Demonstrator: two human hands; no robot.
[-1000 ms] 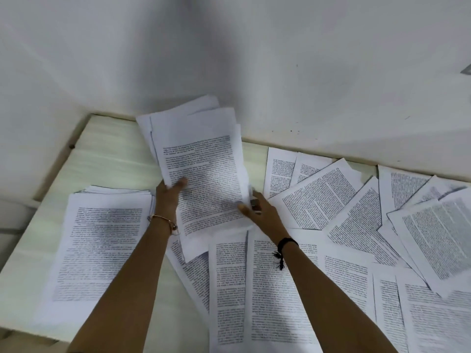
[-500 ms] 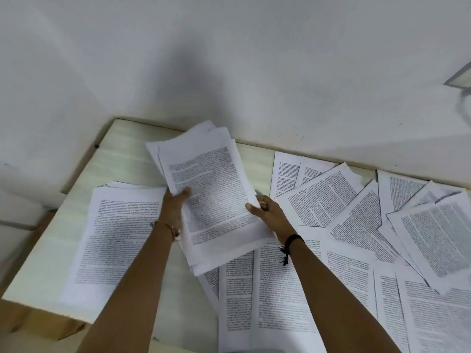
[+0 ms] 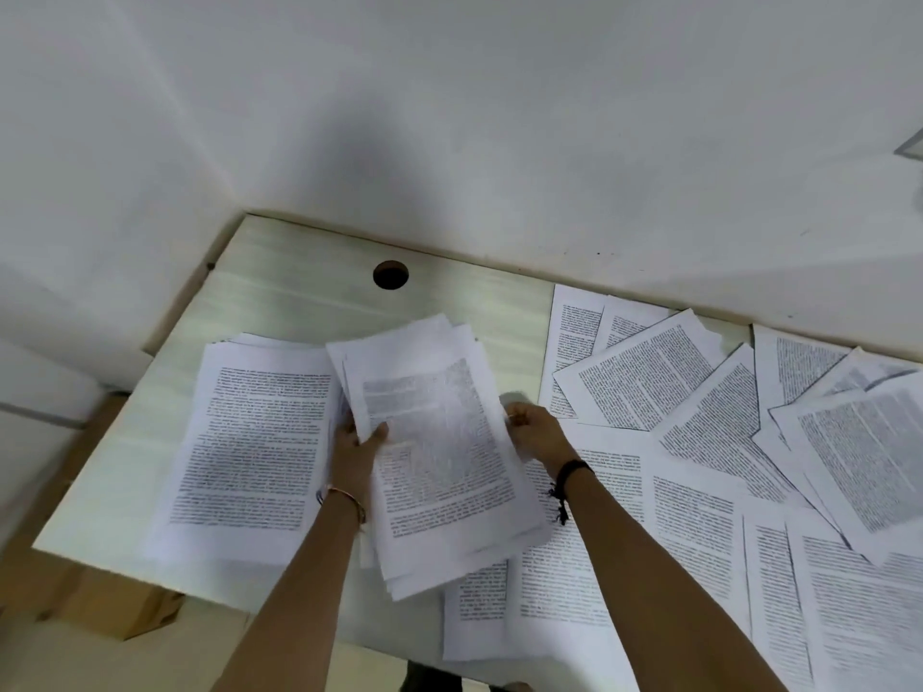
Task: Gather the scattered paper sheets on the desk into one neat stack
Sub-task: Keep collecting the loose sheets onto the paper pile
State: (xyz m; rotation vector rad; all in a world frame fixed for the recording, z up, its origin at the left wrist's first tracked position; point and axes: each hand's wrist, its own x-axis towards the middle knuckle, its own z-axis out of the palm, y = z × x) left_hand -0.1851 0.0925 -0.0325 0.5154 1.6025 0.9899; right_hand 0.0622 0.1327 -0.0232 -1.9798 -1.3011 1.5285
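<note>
Paper bundle (image 3: 439, 457) gripped at both edges; open desk (image 3: 299, 302) behind.

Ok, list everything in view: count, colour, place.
held bundle: one, white with black print, over the desk's middle.
stack: one, white printed, on the desk's left part.
scattered sheets: many, overlapping, white printed, across the desk's right half.
desk: one, pale wood, set into the wall corner.
cable hole: one, dark, round, near the desk's back edge.
wall: white, behind the desk.
brown object: one, below the desk's left front edge; cannot tell what.
left grip: one hand, bangle at wrist, holds the bundle's left edge.
right grip: one hand, black band at wrist, holds the bundle's right edge.
</note>
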